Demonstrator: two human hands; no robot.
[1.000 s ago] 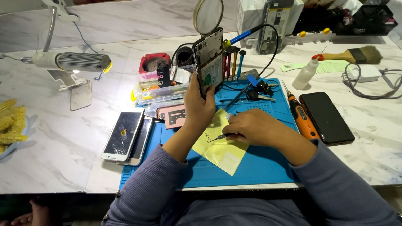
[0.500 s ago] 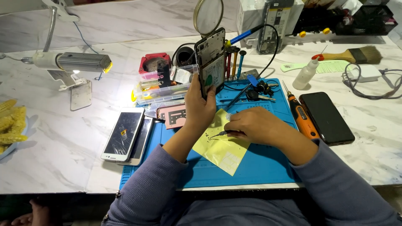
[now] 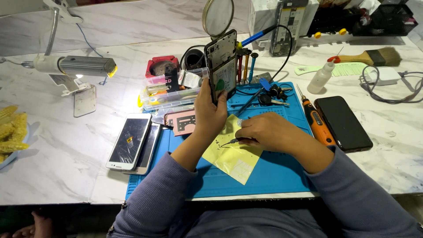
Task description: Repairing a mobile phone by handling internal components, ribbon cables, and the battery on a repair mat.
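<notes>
Little has moved since the earlier frames: the left hand (image 3: 210,112) remains raised with the opened phone (image 3: 221,65) upright, and the right hand (image 3: 264,132) has stayed low over the yellow sheet (image 3: 231,156), its tool tip shifted only slightly.

Left grip: closed around the lower part of the opened phone, thumb on the exposed inner side, which faces the camera. The phone stands upright above the blue work mat (image 3: 273,176), well clear of it.

Right grip: closed on a thin metal tool, apparently tweezers (image 3: 230,142); the tip points left, just over or touching the yellow sheet. Contact cannot be confirmed.

The yellow sheet lies flat on the mat, directly beneath the right grip, just below the left wrist.

Right of the right grip: an orange-and-black electric screwdriver (image 3: 316,120), then a black phone (image 3: 343,123), face down, on the desk (image 3: 66,176). Left of the left grip: two stacked phones (image 3: 132,142) and a clear parts box (image 3: 169,90).
</notes>
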